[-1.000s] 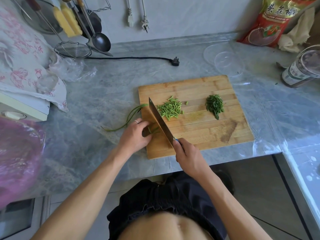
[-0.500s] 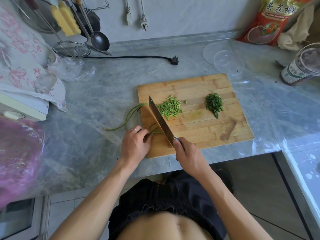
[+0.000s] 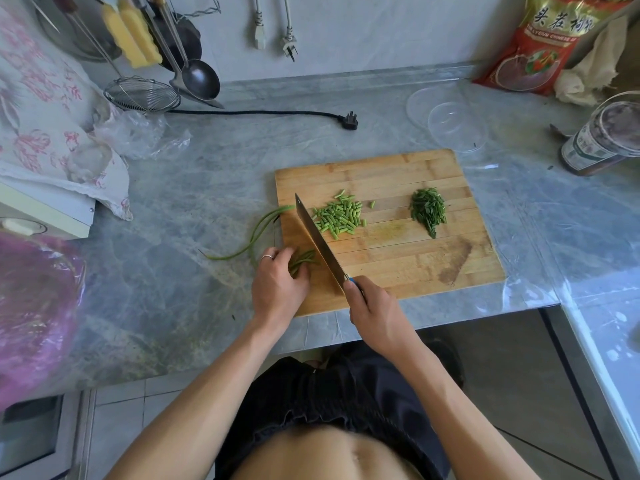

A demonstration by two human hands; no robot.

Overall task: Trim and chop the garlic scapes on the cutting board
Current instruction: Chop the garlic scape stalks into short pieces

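grey marbled desk (image 3: 207,188) under a clear film, seen from above, carried the following. nearest: right hand (image 3: 375,313), fingers wrapped round the blue handle of a cleaver (image 3: 320,244), blade edge down on the wooden cutting board (image 3: 398,271) and angled up-left. left hand (image 3: 277,285), ring on one finger, fingers curled over a small bundle of garlic scapes (image 3: 303,259) at the board's left edge, just beside the blade. uncut scape stems (image 3: 256,237) curved off the board onto the desk to the left. on the board beyond the blade: pile of pale green chopped pieces (image 3: 337,216); to its right, well apart, a darker heap of trimmed tips (image 3: 427,209). farther back: clear plastic lids (image 3: 446,112), black plug and cord (image 3: 349,120), wire strainer (image 3: 142,93), ladle (image 3: 201,77), red packet (image 3: 540,43), jar (image 3: 602,140).
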